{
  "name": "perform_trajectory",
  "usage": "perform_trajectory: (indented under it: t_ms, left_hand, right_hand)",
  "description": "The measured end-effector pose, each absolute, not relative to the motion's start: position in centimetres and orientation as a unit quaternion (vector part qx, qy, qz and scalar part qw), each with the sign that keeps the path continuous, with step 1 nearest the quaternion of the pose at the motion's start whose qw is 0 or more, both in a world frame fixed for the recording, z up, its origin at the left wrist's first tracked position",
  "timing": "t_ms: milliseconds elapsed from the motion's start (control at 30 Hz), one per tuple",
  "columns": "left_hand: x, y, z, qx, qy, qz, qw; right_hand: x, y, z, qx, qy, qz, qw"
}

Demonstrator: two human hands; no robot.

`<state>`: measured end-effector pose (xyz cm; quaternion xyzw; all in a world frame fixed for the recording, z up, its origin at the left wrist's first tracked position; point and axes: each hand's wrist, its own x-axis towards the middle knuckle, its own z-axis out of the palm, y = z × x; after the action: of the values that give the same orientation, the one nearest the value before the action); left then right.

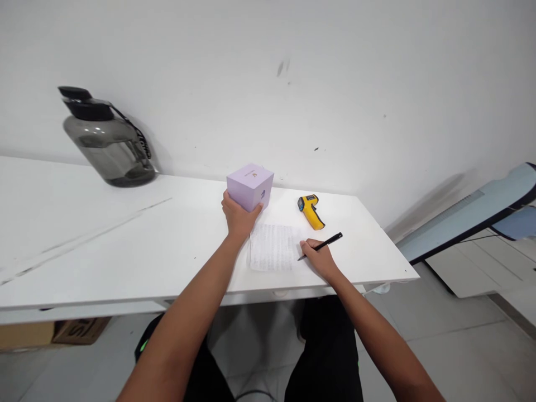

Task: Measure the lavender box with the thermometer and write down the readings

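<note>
A light purple box (250,185) with small printed marks stands toward the back of the white table. My left hand (240,216) is wrapped around its near lower part, with the thumb on the right side. In my right hand (320,260) a black pen (329,241) is gripped, its tip pointing down and left. That tip is by the right edge of a sheet of paper (271,249) covered in rows of faint writing too small to read. Just beyond the pen lies a yellow and black infrared thermometer gun (312,213).
A large grey see-through water bottle (113,146) with a black lid and strap stands at the back left against the wall. The white table (125,251) ends at the right, beside pale blue panels (464,215). Cardboard boxes (79,330) sit below at left.
</note>
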<state>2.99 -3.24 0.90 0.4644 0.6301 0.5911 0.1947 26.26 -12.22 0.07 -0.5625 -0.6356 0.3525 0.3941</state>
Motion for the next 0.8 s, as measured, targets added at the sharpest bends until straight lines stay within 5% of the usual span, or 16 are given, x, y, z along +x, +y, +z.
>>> perform_trajectory:
  t_ms: [800]
  left_hand:
    - [2.97,-3.3,0.92,0.456,0.619,0.605,0.208]
  right_hand:
    - [26.08,-12.42,0.42,-0.568,-0.63,0.345,0.401]
